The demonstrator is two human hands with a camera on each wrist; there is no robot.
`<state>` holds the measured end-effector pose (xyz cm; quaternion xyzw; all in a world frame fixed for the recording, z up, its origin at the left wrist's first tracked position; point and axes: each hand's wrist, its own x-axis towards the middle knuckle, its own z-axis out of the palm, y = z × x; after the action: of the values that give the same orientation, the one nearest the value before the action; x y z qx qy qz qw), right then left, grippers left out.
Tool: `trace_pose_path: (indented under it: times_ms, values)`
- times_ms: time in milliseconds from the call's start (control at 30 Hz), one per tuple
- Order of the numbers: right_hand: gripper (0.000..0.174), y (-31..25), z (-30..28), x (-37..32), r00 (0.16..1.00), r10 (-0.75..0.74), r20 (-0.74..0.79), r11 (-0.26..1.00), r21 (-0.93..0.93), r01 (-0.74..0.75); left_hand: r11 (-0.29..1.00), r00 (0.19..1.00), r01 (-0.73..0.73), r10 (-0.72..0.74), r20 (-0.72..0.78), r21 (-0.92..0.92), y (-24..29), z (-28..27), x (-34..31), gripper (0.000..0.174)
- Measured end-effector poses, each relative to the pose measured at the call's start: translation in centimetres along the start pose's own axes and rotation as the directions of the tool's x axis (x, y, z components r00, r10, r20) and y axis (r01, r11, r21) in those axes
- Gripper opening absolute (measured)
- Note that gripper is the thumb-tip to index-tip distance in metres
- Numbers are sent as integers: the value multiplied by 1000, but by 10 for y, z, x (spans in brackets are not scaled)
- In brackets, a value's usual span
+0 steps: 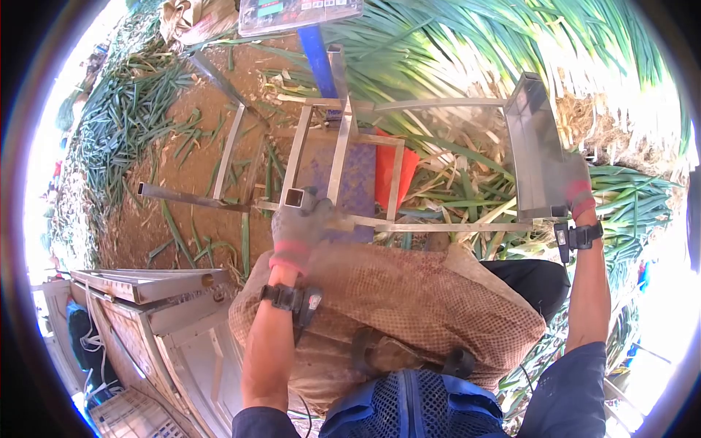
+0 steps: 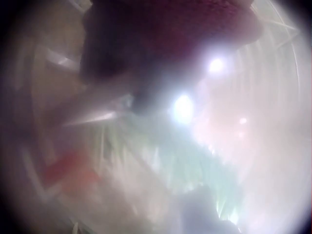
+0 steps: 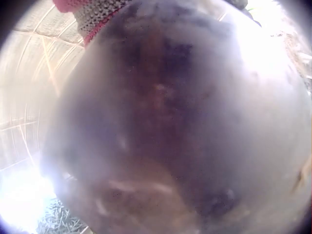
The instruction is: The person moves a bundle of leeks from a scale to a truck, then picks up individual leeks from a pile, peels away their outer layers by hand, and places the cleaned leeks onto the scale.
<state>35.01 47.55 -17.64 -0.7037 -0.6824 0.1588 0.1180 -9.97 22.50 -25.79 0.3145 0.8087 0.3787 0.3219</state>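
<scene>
A metal frame (image 1: 340, 157) of square tubes lies across the lap area in the head view, with a metal plate box (image 1: 537, 153) at its right end. My gloved left hand (image 1: 299, 223) grips the frame near an open tube end. At the right, my gloved right hand (image 1: 573, 182) holds the outer side of the metal box; its fingers are partly hidden. The left wrist view is blurred, showing the dark red glove (image 2: 170, 29) close to a tube. A blurred metal surface (image 3: 161, 112) fills most of the right wrist view, beside the glove's cuff (image 3: 100, 17).
Green onions (image 1: 438, 44) are piled along the back and right. A scale (image 1: 299, 14) on a blue post stands at the top. Cut leaves (image 1: 131, 109) litter the soil at left. A wooden cabinet (image 1: 182, 321) is at lower left, and a brown sack (image 1: 409, 292) covers the lap.
</scene>
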Motion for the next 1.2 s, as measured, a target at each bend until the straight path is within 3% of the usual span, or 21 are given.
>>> trace_pose_path:
  times_ms: [100, 200, 233, 333, 433, 533, 633, 733, 833, 933, 1033, 1100, 1200]
  values:
    - [34, 40, 8, 25, 997, -72, 19, 996, 56, 71, 998, 997, 63, -63, 42, 10, 9, -4, -2, 26]
    - [33, 59, 15, 40, 992, -73, 104, 992, 105, 62, 1000, 1000, -2, 2, -2, -17, 6, -1, -4, 26]
    - [31, 13, -1, 14, 988, 76, 131, 987, 128, -93, 998, 998, 56, -56, 36, -9, 8, -4, -4, 24]
    - [30, 22, 1, 19, 985, 73, 154, 991, 97, -88, 1000, 1000, 26, -27, 6, 14, 0, -1, -1, 23]
    - [29, 34, 9, 25, 978, 112, 174, 984, 117, -133, 999, 995, 38, -37, 87, -13, -3, -3, 3, 20]
    - [26, 34, 21, 1, 977, 64, 204, 942, 312, -127, 997, 997, 16, -10, 79, -76, -12, 0, 7, 24]
    - [23, 32, 39, -16, 978, 39, 203, 990, 123, -65, 993, 999, 4, 1, 38, -115, -9, 3, 4, 27]
    - [21, 27, 62, -30, 967, 43, 253, 938, 323, -126, 980, 998, 17, -4, 67, -196, -13, 3, 4, 31]
    - [21, 16, 60, -34, 952, 80, 294, 944, 284, -167, 989, 997, 31, -20, 78, -143, -10, 0, 4, 37]
    - [22, 7, 53, -38, 955, -67, 289, 994, 107, 37, 998, 998, 51, -53, 36, 49, 9, -3, -3, 42]
    - [23, 6, 46, -40, 973, 1, 229, 1000, 0, -1, 999, 999, 16, -14, 49, -29, -3, -1, 3, 44]
    - [24, 4, 36, -43, 981, 0, 194, 1000, -1, 0, 999, 1000, -29, 29, 2, 28, -1, -1, -1, 31]
    - [26, 12, 27, -48, 988, 60, 146, 989, 123, -78, 998, 997, -63, 64, -35, 24, -5, 2, -1, 29]
